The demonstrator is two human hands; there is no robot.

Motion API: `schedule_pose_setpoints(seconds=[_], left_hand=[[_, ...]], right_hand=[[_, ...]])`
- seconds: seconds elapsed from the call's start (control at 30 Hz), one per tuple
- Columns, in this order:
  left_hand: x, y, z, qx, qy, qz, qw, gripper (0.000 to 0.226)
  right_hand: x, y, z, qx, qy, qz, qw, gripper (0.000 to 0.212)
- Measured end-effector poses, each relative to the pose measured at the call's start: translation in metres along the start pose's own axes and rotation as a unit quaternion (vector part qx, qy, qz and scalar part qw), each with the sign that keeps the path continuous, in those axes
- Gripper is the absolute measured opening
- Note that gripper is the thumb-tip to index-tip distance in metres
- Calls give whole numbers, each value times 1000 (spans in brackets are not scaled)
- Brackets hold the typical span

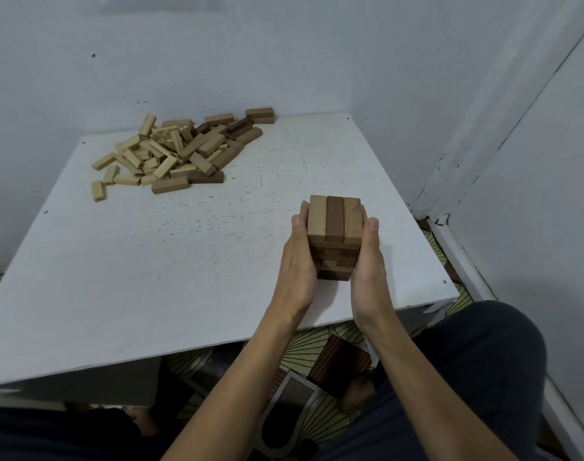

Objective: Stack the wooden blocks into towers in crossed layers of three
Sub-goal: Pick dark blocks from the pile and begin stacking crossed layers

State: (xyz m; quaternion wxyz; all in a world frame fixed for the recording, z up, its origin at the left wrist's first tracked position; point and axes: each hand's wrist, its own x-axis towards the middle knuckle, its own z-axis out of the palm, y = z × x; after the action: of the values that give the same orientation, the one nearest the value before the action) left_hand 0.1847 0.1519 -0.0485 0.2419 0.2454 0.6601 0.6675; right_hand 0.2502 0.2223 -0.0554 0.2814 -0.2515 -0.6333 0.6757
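A tower of wooden blocks point(334, 224) stands at the right of the white table point(184, 261), several crossed layers high. Its top layer has three blocks side by side, a dark one between two lighter ones. My left hand point(299, 261) presses flat against the tower's left side with fingers straight. My right hand point(370, 261) presses against its right side the same way. A loose pile of blocks point(181, 151), pale and brown mixed, lies at the far left of the table.
Grey walls close the table in at the back and the right. The table's near edge runs just below my wrists. Under it lie a patterned floor point(317, 341) and a dark ribbed box point(337, 367). My knee point(483, 344) is at the lower right.
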Motion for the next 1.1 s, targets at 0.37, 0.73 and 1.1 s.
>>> schedule_pose_setpoints(seconds=[0.37, 0.73, 1.1], left_hand=[[2, 1, -11, 8, 20, -6, 1000, 69], [63, 23, -70, 157, 78, 100, 979, 28], [197, 32, -120, 420, 144, 118, 888, 21]], right_hand=[[4, -11, -20, -1, 30, 13, 999, 95], [93, -78, -53, -147, -94, -48, 984, 62], [245, -58, 20, -321, -183, -154, 917, 36]])
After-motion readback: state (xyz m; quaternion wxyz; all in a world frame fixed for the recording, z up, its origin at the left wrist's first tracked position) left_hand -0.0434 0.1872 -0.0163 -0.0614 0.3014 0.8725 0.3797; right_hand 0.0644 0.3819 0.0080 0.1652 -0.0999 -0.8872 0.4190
